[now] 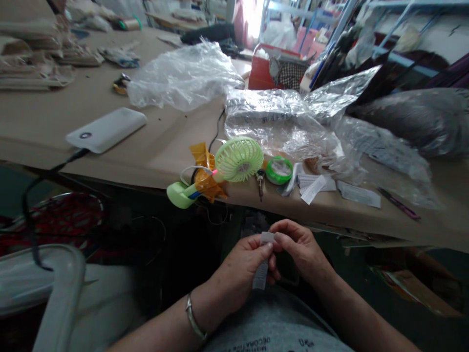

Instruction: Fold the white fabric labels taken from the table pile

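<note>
Between my two hands, just in front of the table edge, is a narrow white printed label (pixel 260 276). My left hand (pixel 244 259) pinches it between thumb and fingers, and its lower end hangs below them. The thumb and forefinger of my right hand (pixel 296 247) are closed at the label's upper end. More white printed labels (pixel 315 187) lie in a small pile on the table just beyond my hands. Left of them are a green round container (pixel 279 170) with pale contents and a small metal-tipped tool (pixel 260 185).
A green fan (pixel 239 159) is taped to the table edge. A white power bank (pixel 106 130) with a black cable lies left. Clear plastic bags (pixel 186 73) and a red box (pixel 262 68) stand behind. Tweezers (pixel 399 204) lie right. A pale chair (pixel 62 293) is at lower left.
</note>
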### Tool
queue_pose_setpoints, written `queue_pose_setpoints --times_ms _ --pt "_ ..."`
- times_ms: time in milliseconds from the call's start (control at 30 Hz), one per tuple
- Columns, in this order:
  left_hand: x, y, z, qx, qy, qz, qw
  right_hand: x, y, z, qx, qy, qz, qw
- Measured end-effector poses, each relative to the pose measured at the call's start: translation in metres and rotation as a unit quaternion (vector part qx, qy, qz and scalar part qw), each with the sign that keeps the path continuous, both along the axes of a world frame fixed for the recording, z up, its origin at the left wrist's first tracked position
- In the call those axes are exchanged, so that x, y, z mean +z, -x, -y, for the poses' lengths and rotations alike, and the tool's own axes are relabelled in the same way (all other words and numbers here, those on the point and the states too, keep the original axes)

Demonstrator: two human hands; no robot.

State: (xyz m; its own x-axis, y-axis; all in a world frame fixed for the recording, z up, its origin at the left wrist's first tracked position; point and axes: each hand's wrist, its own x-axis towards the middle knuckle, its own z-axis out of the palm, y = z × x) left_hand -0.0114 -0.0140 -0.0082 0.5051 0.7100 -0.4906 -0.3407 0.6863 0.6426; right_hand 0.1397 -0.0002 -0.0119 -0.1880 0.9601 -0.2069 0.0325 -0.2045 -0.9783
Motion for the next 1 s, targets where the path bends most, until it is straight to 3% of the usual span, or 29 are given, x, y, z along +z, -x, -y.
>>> queue_pose_setpoints --times_ms 200,400,600,767,1000 --pt "0.003 0.002 -0.008 0.02 -0.036 -0.06 0.997 0.003 0.014 -0.008 0.049 0.059 -0.089 0.993" --pt "0.007 0.008 -0.024 0.049 -0.135 -0.14 0.98 0.001 0.017 -0.025 -0.004 -0.012 -0.002 1.0" --pt "0.007 0.014 -0.041 0.105 -0.25 -0.265 0.925 -0.002 0.021 -0.04 -0.037 -0.099 0.077 0.991" --pt "0.005 0.016 -0.05 0.131 -0.306 -0.312 0.89 -0.002 0.024 -0.046 -0.054 -0.132 0.099 0.985" --pt "0.005 0.016 -0.055 0.137 -0.339 -0.327 0.871 -0.004 0.023 -0.048 -0.047 -0.172 0.131 0.975"
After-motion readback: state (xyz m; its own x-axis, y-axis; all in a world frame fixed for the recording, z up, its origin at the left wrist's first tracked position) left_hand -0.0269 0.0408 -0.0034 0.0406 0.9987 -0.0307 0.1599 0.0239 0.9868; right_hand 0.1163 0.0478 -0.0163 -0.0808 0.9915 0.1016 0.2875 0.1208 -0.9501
